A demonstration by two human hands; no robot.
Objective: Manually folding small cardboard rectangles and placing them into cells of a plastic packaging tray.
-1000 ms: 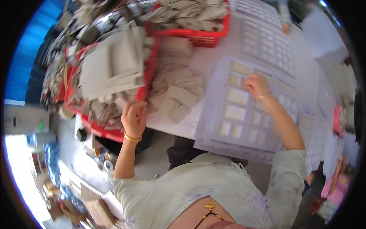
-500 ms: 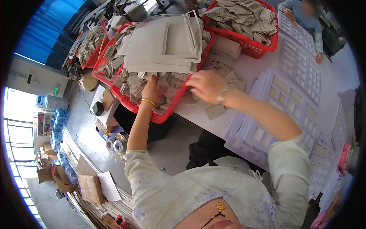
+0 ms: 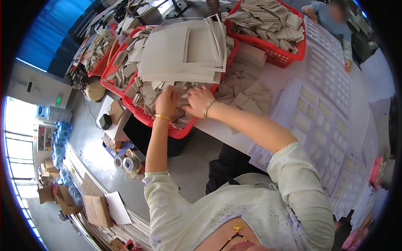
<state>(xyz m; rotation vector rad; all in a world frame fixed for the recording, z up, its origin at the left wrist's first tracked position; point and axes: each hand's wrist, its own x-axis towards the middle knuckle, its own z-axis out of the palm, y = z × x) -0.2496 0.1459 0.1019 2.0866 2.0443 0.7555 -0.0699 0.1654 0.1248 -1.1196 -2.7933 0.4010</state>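
Note:
Both my hands are inside a red plastic basket (image 3: 179, 132) heaped with small greyish-white card pieces (image 3: 146, 97). My left hand (image 3: 167, 101), with a gold bangle at the wrist, is among the pieces; its fingers are blurred and partly hidden, so I cannot tell whether it grips any. Close beside it, my right hand (image 3: 200, 101) reaches over the near right side of the basket, thumb and fingers apart over the pieces. Just beyond my hands, a stack of large card sheets (image 3: 163, 50) lies on top of the heap.
More loose card pieces (image 3: 251, 98) lie on the white table (image 3: 228, 133) right of the basket. Another red basket (image 3: 278, 55) of pieces stands at the back. White panels with rectangular cut-outs (image 3: 307, 121) cover the right side, where a co-worker (image 3: 331, 21) sits.
My right hand has moved left and inward, from above the basket's right rim to the pieces beside my left hand. My left hand stays in about the same place.

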